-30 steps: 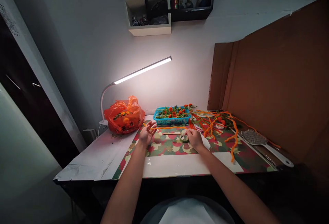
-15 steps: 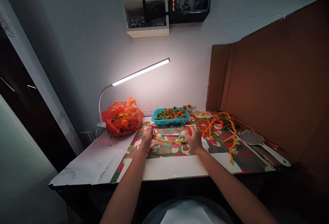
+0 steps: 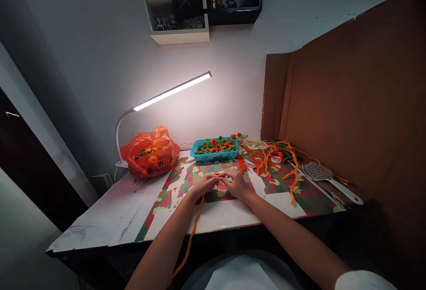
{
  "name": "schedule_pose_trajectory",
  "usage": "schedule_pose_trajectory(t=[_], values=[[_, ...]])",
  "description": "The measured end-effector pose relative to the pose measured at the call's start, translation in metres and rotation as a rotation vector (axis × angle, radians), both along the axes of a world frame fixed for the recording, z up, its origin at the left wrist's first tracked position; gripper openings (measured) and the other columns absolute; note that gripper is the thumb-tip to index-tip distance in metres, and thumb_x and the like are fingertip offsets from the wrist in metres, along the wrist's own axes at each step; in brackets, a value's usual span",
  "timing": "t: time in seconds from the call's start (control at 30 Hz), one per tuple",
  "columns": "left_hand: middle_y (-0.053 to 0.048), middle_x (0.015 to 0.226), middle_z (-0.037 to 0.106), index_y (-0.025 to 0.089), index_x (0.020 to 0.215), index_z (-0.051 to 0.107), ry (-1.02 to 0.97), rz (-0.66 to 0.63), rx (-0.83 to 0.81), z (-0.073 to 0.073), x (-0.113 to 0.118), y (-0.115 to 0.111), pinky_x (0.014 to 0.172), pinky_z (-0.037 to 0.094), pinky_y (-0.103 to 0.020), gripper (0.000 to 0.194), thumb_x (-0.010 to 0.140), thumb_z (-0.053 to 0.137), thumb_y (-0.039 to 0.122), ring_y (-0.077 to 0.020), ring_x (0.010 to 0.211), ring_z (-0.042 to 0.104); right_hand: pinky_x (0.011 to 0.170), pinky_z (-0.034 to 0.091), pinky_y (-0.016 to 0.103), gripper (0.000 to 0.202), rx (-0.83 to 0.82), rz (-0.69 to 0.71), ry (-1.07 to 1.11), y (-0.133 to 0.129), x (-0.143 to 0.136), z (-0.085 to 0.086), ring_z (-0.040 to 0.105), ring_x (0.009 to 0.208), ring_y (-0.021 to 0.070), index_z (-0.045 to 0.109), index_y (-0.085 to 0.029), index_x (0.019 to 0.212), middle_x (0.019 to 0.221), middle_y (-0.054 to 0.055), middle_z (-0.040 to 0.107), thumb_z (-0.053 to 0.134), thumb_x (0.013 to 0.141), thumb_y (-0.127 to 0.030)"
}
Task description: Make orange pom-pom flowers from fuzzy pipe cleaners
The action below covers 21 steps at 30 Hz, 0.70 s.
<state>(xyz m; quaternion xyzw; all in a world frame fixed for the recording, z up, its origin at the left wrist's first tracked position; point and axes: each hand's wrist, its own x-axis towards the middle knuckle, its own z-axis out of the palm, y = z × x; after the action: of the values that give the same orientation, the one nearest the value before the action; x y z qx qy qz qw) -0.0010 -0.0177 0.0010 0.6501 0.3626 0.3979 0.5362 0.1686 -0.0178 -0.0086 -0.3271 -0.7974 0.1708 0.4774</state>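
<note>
Over the middle of the patterned tabletop, my left hand (image 3: 204, 185) and my right hand (image 3: 235, 183) meet at the fingertips. The fingers of both are pinched together. From my left hand an orange fuzzy strand (image 3: 195, 228) hangs down past the table's front edge. Whatever my right fingers pinch is too small to make out. Just behind my hands stands a blue basket (image 3: 214, 158) filled with green stems and orange flower heads.
An orange plastic bag (image 3: 151, 159) and a lit lamp (image 3: 173, 91) stand at the left. To the right lie loose orange strands (image 3: 293, 179), a white brush (image 3: 344, 188) and a tall cardboard sheet (image 3: 349, 94). A shelf (image 3: 179, 37) hangs above.
My hands have come together from apart. The orange strand, earlier stretched between them, now hangs below my left hand over the table edge. The view has shifted slightly.
</note>
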Motion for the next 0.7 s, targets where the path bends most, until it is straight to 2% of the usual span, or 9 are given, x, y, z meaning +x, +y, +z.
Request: schedule_pose_trajectory(t=[0.17, 0.33, 0.5, 0.7], values=[[0.005, 0.04, 0.034, 0.017, 0.056, 0.061, 0.089, 0.063, 0.106, 0.0, -0.0036, 0.0005, 0.039, 0.015, -0.022, 0.033, 0.075, 0.061, 0.044, -0.0069, 0.038, 0.026, 0.068, 0.037, 0.03, 0.017, -0.094, -0.022, 0.059, 0.0019, 0.0011, 0.0, 0.052, 0.072, 0.0176, 0.066, -0.021, 0.073, 0.075, 0.004, 0.065, 0.06, 0.082, -0.034], [0.005, 0.042, 0.035, 0.016, 0.056, 0.06, 0.195, 0.066, 0.185, -0.0002, -0.0037, -0.0002, 0.041, 0.018, -0.022, 0.036, 0.075, 0.059, 0.047, -0.0066, 0.04, 0.026, 0.066, 0.038, 0.028, 0.019, -0.153, -0.022, 0.058, 0.0047, 0.0011, -0.0027, 0.054, 0.069, 0.0161, 0.064, -0.019, 0.069, 0.072, 0.003, 0.064, 0.065, 0.078, -0.035], [0.007, 0.042, 0.035, 0.015, 0.06, 0.06, 0.294, 0.064, 0.186, 0.0008, -0.0022, -0.0002, 0.042, 0.02, -0.021, 0.034, 0.076, 0.054, 0.045, -0.0064, 0.04, 0.027, 0.068, 0.036, 0.029, 0.02, 0.009, -0.078, 0.029, 0.0029, 0.0022, -0.0028, 0.054, 0.071, 0.0166, 0.062, -0.019, 0.063, 0.068, 0.001, 0.063, 0.068, 0.078, -0.032], [0.007, 0.038, 0.035, 0.018, 0.053, 0.048, 0.155, 0.043, 0.041, -0.0024, 0.0006, 0.0008, 0.041, 0.023, -0.022, 0.035, 0.076, 0.049, 0.044, -0.0063, 0.036, 0.028, 0.075, 0.031, 0.031, 0.017, 0.302, -0.084, -0.097, -0.0032, 0.0057, 0.0023, 0.053, 0.078, 0.0163, 0.064, -0.021, 0.069, 0.076, 0.001, 0.066, 0.058, 0.086, -0.02]])
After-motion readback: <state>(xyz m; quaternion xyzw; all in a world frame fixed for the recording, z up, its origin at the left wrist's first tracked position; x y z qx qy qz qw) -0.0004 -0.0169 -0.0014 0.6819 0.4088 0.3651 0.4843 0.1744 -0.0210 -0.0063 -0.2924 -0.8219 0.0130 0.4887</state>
